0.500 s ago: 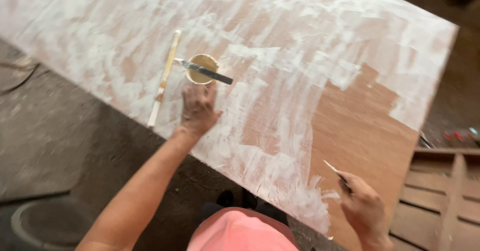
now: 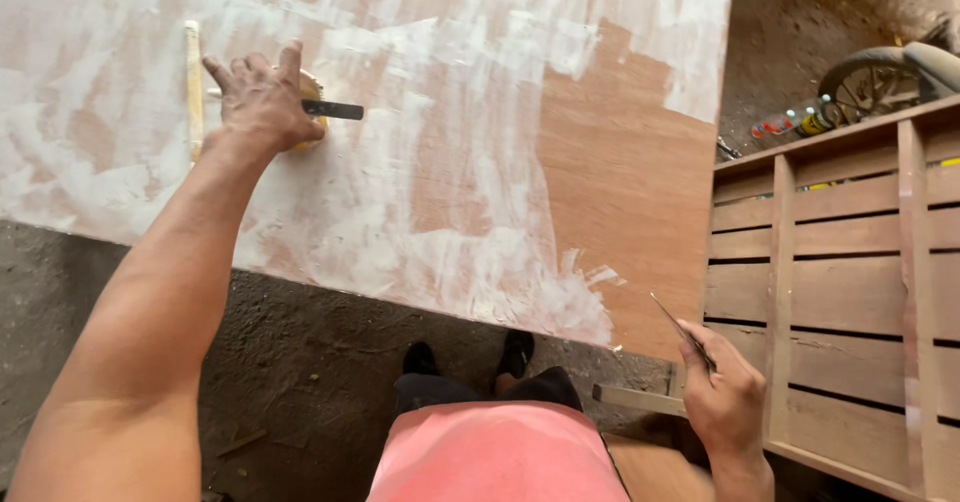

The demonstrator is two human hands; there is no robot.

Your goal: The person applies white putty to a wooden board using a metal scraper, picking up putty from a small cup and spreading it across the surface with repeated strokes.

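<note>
Head view: a large plywood board (image 2: 600, 162) smeared with white filler lies beside a slatted wooden crate (image 2: 850, 262). The left hand (image 2: 262, 97) rests open-fingered over a small yellow tub (image 2: 312, 90) on the board; the right hand (image 2: 725, 392) pinches a thin scraper blade (image 2: 680, 330) at the board's near corner.

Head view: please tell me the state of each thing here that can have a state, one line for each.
Plywood board: lying flat, mostly smeared with white filler, right part bare.
Small yellow tub: on the board, largely hidden under the left hand.
Dark scraper: resting across the tub, blade sticking out to the right.
Wooden stick: lying on the board beside the tub.
Left hand: fingers spread, resting on the tub.
Right hand: closed on a thin blade, off the board.
</note>
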